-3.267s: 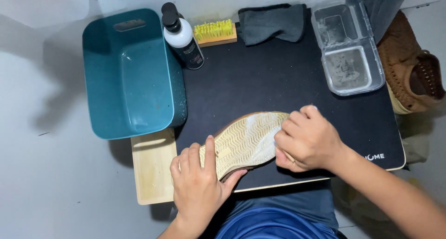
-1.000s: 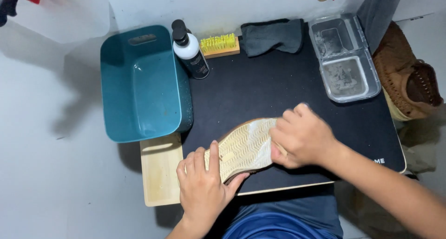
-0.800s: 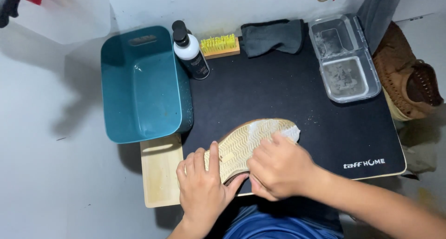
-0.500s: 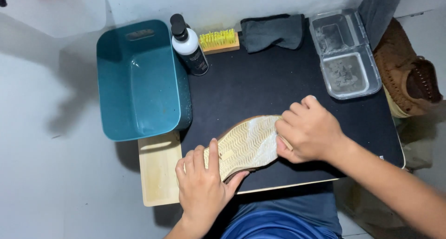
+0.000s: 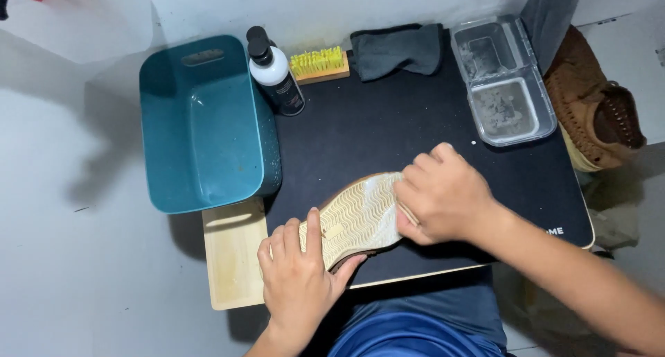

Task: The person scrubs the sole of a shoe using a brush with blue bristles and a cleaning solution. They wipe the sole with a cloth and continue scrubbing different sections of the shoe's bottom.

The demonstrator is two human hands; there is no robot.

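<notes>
surface: black mat (image 5: 388, 142) on wooden board (image 5: 232, 256)
far left edge: teal tub (image 5: 201, 128), half off the mat
far edge: black-and-white bottle (image 5: 273, 73), yellow-bristle brush (image 5: 318, 64), dark cloth (image 5: 398, 48)
far right corner: clear two-part tray (image 5: 502, 83)
near edge: shoe (image 5: 353, 218) sole-up, held by left hand (image 5: 298, 281) and right hand (image 5: 443, 194)
right edge: brown shoe (image 5: 589, 107) beside the mat

I saw a shoe (image 5: 357, 218) turned sole-up on the black mat, pale cream tread with wavy grooves, brown edge showing beneath, lying slantwise near the mat's front edge, both ends covered by hands
</notes>
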